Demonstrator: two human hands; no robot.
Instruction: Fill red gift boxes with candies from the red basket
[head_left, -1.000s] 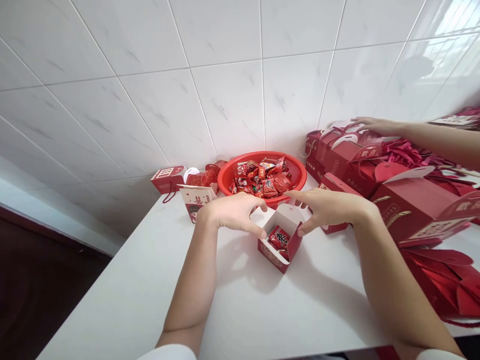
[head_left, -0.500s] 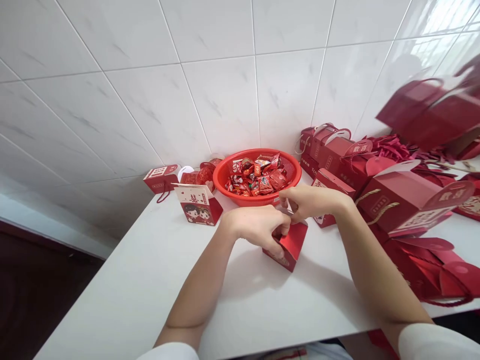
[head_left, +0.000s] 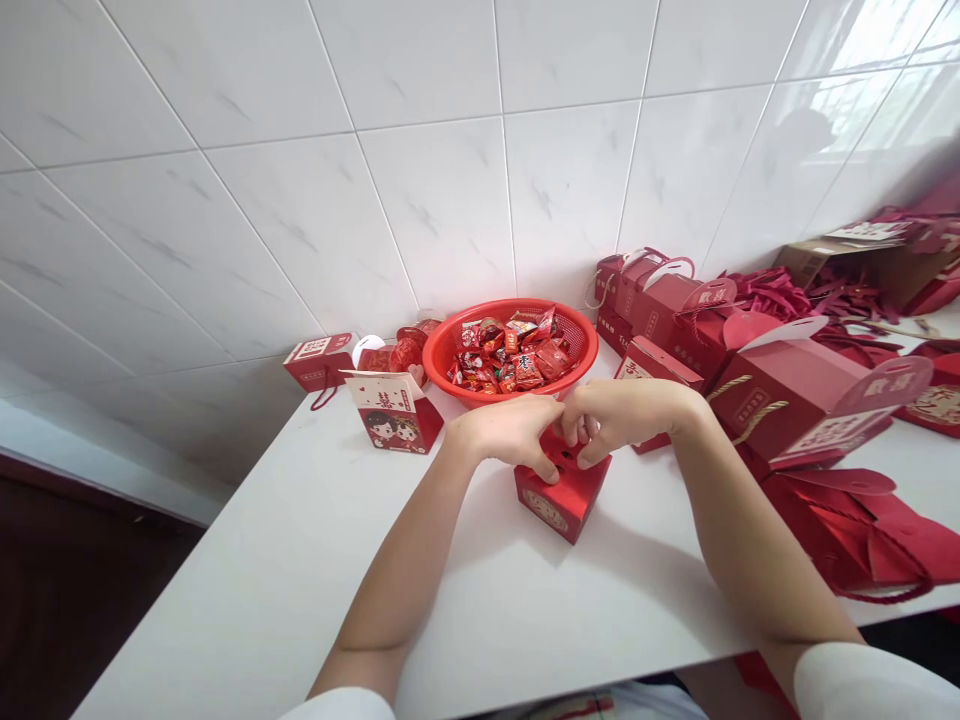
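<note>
A small red candy box (head_left: pixel 555 507) with a pale printed emblem on its side stands on the white table. My left hand (head_left: pixel 510 432) grips it from the left, with the thumb on the top and the other fingers hidden behind. From the right, my right hand (head_left: pixel 619 418) has its bent thumb and fingers on the box's top panel, where small dark holes show. Just behind my hands sits a red plastic basket (head_left: pixel 433 368) of wrapped candies (head_left: pixel 517 360). To the left stands a box with an upright white flap (head_left: pixel 397 418).
Several red gift boxes with rope handles (head_left: pixel 814 395) crowd the right side. Farther back are red paper shreds (head_left: pixel 772 295) and an open carton (head_left: pixel 806 258). A small red box (head_left: pixel 321 362) stands at the table's left edge, by the tiled wall (head_left: pixel 442 210).
My left thumb has shifted from the box's front onto its top, and my right fingers have come down on the top panel. The blurred red boxes at upper right have left the view.
</note>
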